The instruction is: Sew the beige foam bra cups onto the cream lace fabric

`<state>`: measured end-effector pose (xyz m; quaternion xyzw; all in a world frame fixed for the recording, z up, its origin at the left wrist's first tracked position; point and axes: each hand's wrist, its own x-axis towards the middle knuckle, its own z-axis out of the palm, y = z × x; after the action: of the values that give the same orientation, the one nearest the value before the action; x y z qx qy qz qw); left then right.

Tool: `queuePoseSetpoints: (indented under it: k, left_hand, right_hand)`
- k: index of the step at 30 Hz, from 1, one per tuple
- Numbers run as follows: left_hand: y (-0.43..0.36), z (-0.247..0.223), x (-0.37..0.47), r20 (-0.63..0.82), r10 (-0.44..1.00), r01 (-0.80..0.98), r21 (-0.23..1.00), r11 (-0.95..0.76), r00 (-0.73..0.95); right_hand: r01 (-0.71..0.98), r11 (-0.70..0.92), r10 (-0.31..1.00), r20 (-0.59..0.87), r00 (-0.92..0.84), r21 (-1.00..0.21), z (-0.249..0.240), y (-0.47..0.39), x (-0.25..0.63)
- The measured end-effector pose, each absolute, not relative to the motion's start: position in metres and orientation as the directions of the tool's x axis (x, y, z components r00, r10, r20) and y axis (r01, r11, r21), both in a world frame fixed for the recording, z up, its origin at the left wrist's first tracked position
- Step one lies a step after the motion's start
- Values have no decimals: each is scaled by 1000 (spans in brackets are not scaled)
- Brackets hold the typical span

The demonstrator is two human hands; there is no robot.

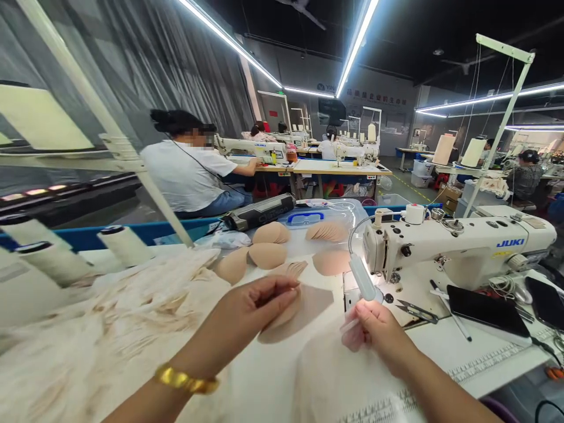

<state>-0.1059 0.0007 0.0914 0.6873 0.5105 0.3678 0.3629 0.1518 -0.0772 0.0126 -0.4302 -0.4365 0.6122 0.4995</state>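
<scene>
My left hand (262, 302), a gold bracelet at its wrist, has thumb and fingers pinched together on a beige bra pad (282, 322) over the white table. Close to the sewing machine's needle end, my right hand (379, 329) is closed on a pale, sheer piece of fabric (328, 376) that hangs down toward me. A small lit lamp (363, 279) on a bendy neck is just above the right fingertips. More beige bra pads (268, 256) lie in groups beyond my left hand, some stacked and fanned out.
A white JUKI sewing machine (453, 244) stands at right, with thread snips (418, 311) and a black tablet-like device (487, 314) before it. Cream fabric (145, 317) is heaped at left near thread cones (126, 245). A person (180, 170) sits sewing beyond the table.
</scene>
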Motion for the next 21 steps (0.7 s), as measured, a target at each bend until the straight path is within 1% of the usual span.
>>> queuePoseSetpoints:
  k: [2, 4, 8, 10, 13, 15, 17, 19, 20, 21]
  left_hand:
    - [-22, 93, -93, 43, 946, 380, 909, -170, 320]
    - [-37, 93, -80, 6, 924, 412, 894, -176, 381]
    - [-44, 94, -64, 17, 902, 543, 793, -275, 432]
    - [-43, 96, -63, 41, 876, 550, 764, -337, 480]
    - [-43, 104, -63, -3, 772, 465, 800, -380, 636]
    - [-45, 109, -60, -63, 648, 369, 861, -349, 759]
    - [-48, 112, -54, -89, 492, 253, 927, -278, 866]
    - [-51, 111, -50, -68, 355, 140, 974, -181, 932]
    - [-53, 109, -49, -57, 320, 105, 986, -133, 946]
    - [-54, 105, -49, -44, 340, 77, 993, -84, 939]
  right_hand:
    - [-254, -111, 988, -79, -132, -961, 15, -80, 152]
    - [-231, -76, 991, -49, -121, -970, 16, -84, 152]
    - [-93, 12, 996, 20, -86, -996, 20, -92, 149]
    - [-4, 54, 994, 54, -93, -999, 28, -98, 149]
    - [184, 138, 974, 99, -202, -973, 53, -112, 151]
    - [288, 208, 937, 105, -334, -935, 76, -123, 154]
    - [325, 267, 887, 100, -450, -907, 98, -132, 158]
    - [349, 296, 854, 82, -515, -889, 115, -137, 164]
    - [369, 296, 850, 66, -522, -881, 122, -138, 167]
    - [398, 291, 854, 48, -518, -870, 127, -139, 169]
